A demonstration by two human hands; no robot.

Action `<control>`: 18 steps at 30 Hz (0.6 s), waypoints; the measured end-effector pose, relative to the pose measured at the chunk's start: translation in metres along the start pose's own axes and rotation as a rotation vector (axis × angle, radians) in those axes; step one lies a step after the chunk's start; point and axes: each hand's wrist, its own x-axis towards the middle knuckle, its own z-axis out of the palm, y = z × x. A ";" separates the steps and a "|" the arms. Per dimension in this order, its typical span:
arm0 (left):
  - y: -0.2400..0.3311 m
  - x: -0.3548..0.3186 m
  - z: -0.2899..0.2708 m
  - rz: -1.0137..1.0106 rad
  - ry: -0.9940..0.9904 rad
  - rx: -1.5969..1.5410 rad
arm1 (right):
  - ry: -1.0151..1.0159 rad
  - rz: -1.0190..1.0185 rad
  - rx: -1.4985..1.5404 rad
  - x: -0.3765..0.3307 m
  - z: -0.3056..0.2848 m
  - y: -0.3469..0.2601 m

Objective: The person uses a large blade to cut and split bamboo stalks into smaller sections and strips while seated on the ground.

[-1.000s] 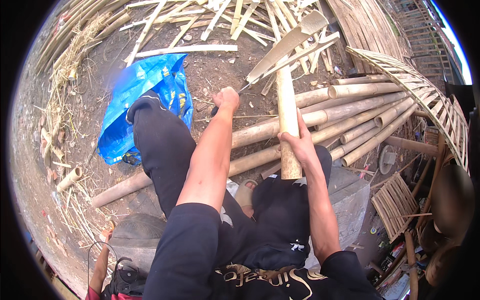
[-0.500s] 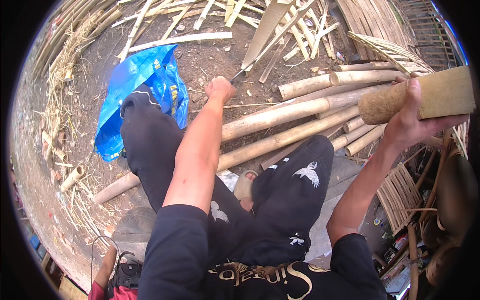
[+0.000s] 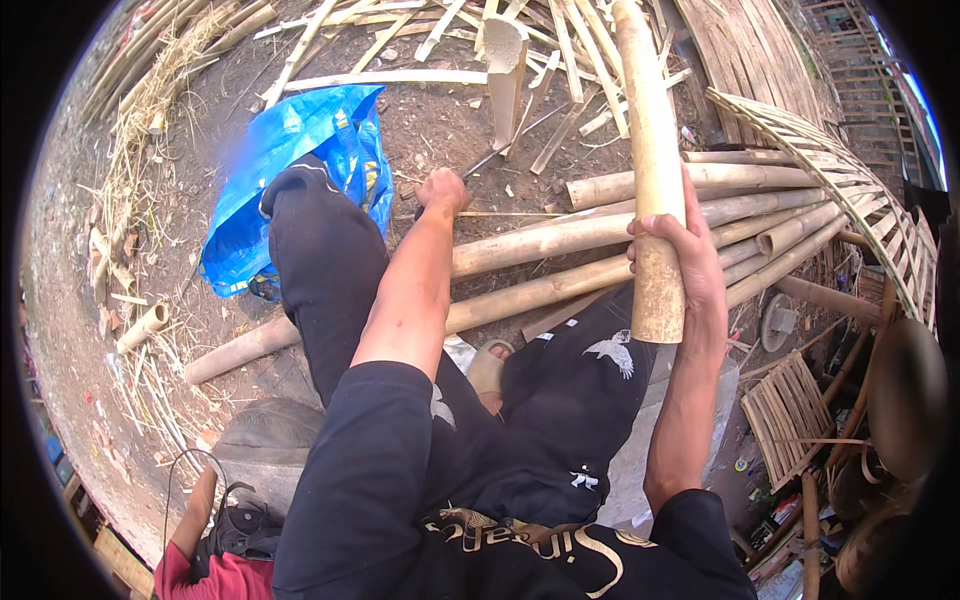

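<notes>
My right hand (image 3: 682, 262) is wrapped around the lower part of a thick, pale bamboo section (image 3: 648, 140), which it holds up roughly upright in front of me, above the poles on the ground. My left hand (image 3: 443, 190) is stretched out past my left knee, fist closed on the handle of a broad-bladed knife (image 3: 505, 75) whose blade points away from me. Hand and knife lie left of the bamboo section and apart from it. My legs in black trousers (image 3: 330, 270) fill the middle.
Long bamboo poles (image 3: 560, 235) lie across the dirt before my knees. Split strips (image 3: 450, 25) litter the far ground. A blue plastic bag (image 3: 300, 165) lies left. A woven bamboo panel (image 3: 850, 190) and baskets (image 3: 900, 400) stand right. Another person's arm (image 3: 195, 515) shows lower left.
The bamboo section swung out sideways to my right, then came back upright nearer the middle. My left hand stayed near my knee while the knife blade tilted more upright.
</notes>
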 end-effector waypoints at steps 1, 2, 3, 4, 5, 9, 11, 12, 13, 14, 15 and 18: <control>0.011 -0.004 -0.004 0.018 -0.036 -0.014 | 0.081 -0.195 -0.151 -0.011 -0.002 -0.023; 0.017 -0.007 -0.010 0.026 -0.065 -0.029 | 0.154 -0.341 -0.247 -0.021 -0.002 -0.042; 0.016 -0.008 -0.013 0.046 -0.092 -0.009 | 0.324 -0.640 -0.394 -0.021 0.004 -0.048; 0.014 -0.013 -0.012 0.023 -0.041 -0.027 | 0.315 -0.636 -0.455 -0.031 0.004 -0.063; 0.017 -0.016 -0.012 0.005 0.014 -0.047 | 0.387 -0.732 -0.449 -0.031 0.006 -0.064; 0.022 -0.017 -0.017 0.039 0.019 -0.049 | 0.578 -0.869 -0.607 0.009 0.015 0.022; 0.027 -0.020 -0.012 0.018 0.022 -0.073 | 0.320 -0.300 -0.576 0.025 0.022 0.119; 0.029 -0.016 -0.018 0.004 0.041 -0.089 | 0.150 -0.060 -1.060 0.034 0.010 0.150; 0.033 -0.015 -0.020 0.037 0.020 -0.054 | 0.102 -0.038 -0.959 0.037 0.004 0.176; 0.024 -0.014 -0.016 0.064 -0.006 -0.010 | 0.049 -0.010 -0.852 0.035 0.007 0.195; 0.018 -0.006 -0.020 0.077 -0.016 0.017 | 0.051 -0.093 -0.820 0.038 0.007 0.192; 0.007 0.006 -0.013 0.109 -0.021 -0.008 | -0.008 -0.114 -0.540 0.036 0.000 0.174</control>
